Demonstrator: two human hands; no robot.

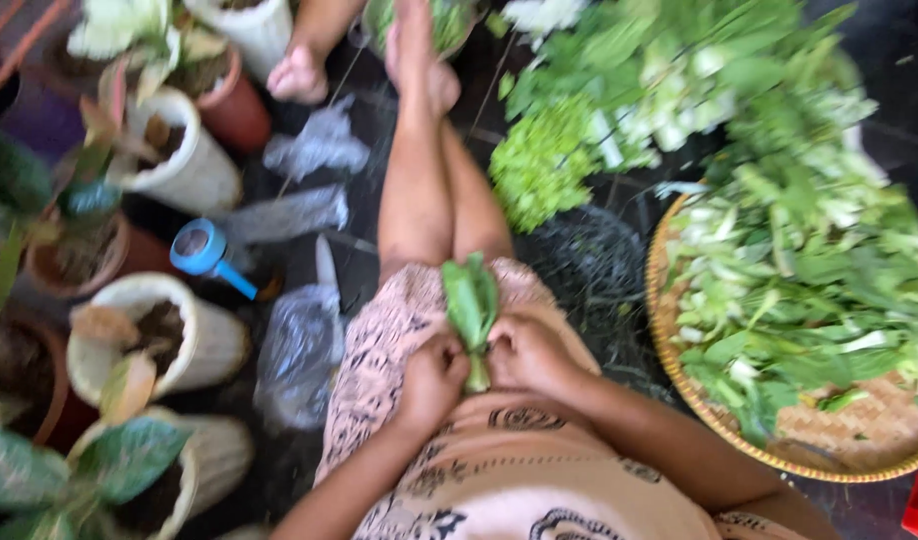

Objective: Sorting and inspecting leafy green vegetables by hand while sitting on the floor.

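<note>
I sit with my legs stretched out and a small bundle of green leafy stalks (470,305) held upright over my lap. My left hand (432,378) grips the lower stems from the left. My right hand (527,352) pinches the same stems from the right, so both hands meet at the base of the bundle. The leaves point away from me, above my knees. A patterned pink cloth (459,470) covers my lap.
A round woven tray (859,440) heaped with cut greens lies at the right, with more greens (619,110) piled on the dark floor beyond. Several potted plants (179,150) stand at the left beside a blue roll of tape (201,247), clear plastic bags (301,350) and a knife (326,265).
</note>
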